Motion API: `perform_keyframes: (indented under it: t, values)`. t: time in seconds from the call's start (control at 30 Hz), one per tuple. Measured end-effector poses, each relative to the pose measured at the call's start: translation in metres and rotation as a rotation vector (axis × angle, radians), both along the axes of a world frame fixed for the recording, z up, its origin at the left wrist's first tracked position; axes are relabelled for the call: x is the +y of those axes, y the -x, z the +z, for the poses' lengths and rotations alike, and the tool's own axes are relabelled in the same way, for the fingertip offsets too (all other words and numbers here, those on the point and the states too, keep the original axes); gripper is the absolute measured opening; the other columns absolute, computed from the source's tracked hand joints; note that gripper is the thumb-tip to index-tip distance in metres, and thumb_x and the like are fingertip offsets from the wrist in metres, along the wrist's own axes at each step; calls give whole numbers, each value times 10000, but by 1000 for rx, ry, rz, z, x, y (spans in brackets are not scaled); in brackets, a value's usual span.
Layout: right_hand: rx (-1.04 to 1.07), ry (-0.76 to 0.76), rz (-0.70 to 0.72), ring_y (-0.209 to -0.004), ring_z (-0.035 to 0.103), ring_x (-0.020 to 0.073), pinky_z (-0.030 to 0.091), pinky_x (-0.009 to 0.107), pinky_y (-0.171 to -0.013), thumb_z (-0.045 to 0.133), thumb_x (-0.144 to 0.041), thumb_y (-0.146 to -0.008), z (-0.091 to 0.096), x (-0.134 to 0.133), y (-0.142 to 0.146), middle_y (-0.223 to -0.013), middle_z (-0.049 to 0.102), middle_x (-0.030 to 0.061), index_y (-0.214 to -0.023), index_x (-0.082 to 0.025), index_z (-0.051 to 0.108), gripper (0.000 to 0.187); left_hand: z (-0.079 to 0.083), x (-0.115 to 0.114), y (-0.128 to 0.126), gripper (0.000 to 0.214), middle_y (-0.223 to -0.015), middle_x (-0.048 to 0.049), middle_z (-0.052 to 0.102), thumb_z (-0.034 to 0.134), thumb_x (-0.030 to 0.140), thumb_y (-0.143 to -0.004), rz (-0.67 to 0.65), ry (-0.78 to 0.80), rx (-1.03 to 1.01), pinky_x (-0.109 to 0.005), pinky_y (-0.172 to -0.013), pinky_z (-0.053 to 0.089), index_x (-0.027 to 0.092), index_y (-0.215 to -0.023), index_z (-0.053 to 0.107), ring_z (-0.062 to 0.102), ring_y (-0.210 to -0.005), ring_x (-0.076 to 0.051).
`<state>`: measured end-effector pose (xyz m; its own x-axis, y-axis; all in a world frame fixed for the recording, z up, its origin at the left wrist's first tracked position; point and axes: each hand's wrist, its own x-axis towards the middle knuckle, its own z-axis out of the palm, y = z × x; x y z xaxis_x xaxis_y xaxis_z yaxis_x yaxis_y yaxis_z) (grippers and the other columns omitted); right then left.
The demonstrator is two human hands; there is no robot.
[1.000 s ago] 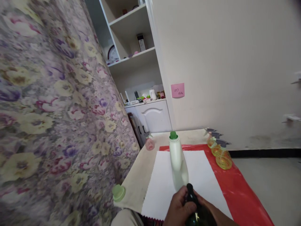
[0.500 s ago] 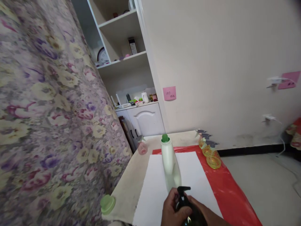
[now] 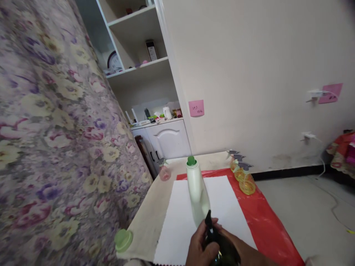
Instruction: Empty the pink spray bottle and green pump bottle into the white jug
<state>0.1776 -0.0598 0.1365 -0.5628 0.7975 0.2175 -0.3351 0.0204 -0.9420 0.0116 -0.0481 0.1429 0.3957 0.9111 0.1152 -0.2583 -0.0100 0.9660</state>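
A dark green spray bottle [image 3: 226, 255] with a black trigger head [image 3: 209, 227] is at the bottom edge, held between both my hands. My left hand [image 3: 198, 247] is curled round the neck just under the trigger head. My right hand [image 3: 245, 251] wraps the bottle's body from the right; its fingers are mostly hidden behind the bottle. Just beyond them a tall white bottle with a green cap [image 3: 196, 194] stands upright on a white sheet [image 3: 222, 199].
The sheet lies on a red cloth [image 3: 266, 225] over a beige table [image 3: 151, 218]. Yellow spray bottles [image 3: 244, 179] stand at its far right, a pink one [image 3: 164, 171] at far left, a green lid [image 3: 123, 240] near the front left corner. A floral curtain [image 3: 55, 129] hangs at left.
The black trigger head has turned in my left hand; its nozzle no longer points sideways. The view has swung a little to the right, showing more floor and wall.
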Motion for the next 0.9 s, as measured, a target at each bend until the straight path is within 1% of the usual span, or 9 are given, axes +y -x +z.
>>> perform_keyframes:
  t: [0.07,0.13,0.3,0.4,0.47,0.53,0.63,0.77,0.9]
  values:
    - [7,32,-8,-1354,378,326,202,445,-1157,739,-631,-626,0,1,-1,-1373,532,92,-1373,-221,461,896,0,-2,2,586,-1010,-96,677,756,503,-664,-8,42,-6,-344,-832,474,191,-1141,616,624,-954,-259]
    - [-2,63,-2,-1374,342,330,166,460,-1164,710,-655,-643,0,1,-1,-1380,529,89,-1345,-232,498,847,0,-2,3,523,-1000,-99,684,711,493,-720,-33,51,-28,-357,-842,469,183,-1132,624,632,-948,-259]
    - [-8,1,9,-1336,400,340,258,456,-1133,809,-538,-593,2,0,0,-1323,572,94,-1335,-231,506,858,0,2,1,468,-908,-68,688,791,458,-638,-11,-34,-12,-297,-735,468,180,-984,642,627,-845,-223]
    - [-8,-16,12,-1322,424,331,269,449,-1129,802,-529,-611,0,1,0,-1351,541,109,-1377,-215,449,901,0,1,3,584,-1004,-92,684,798,496,-612,9,-18,11,-340,-805,473,189,-1083,639,626,-921,-260]
    - [-5,-21,30,-1338,403,336,257,455,-1134,805,-534,-603,-3,3,-1,-1380,513,115,-1405,-218,407,948,2,-3,6,605,-1077,-110,671,762,501,-657,6,13,22,-381,-882,459,194,-1159,622,614,-995,-282]
    - [-10,-10,39,-1351,382,337,233,466,-1143,772,-555,-640,-7,3,-1,-1387,509,111,-1407,-227,405,911,3,-5,7,569,-1073,-110,672,728,483,-704,-9,30,25,-399,-914,447,195,-1181,615,610,-1009,-281]
    - [-10,-12,33,-1345,389,335,228,466,-1144,749,-562,-667,-9,3,-1,-1378,522,104,-1393,-236,427,858,4,-3,6,499,-985,-97,684,740,467,-694,-23,2,26,-371,-858,466,179,-1090,645,617,-959,-268]
    - [4,-49,33,-1348,378,333,267,443,-1131,802,-537,-612,-6,3,0,-1385,508,107,-1391,-211,425,924,0,2,2,434,-862,-53,672,794,430,-637,0,-22,8,-297,-717,473,174,-958,652,618,-803,-210]
    - [-8,-10,48,-1382,317,349,191,458,-1161,797,-587,-582,-10,4,-1,-1428,458,129,-1428,-194,369,1026,-7,-2,4,581,-1059,-102,682,798,470,-619,37,48,-25,-358,-839,482,193,-1105,642,621,-971,-275]
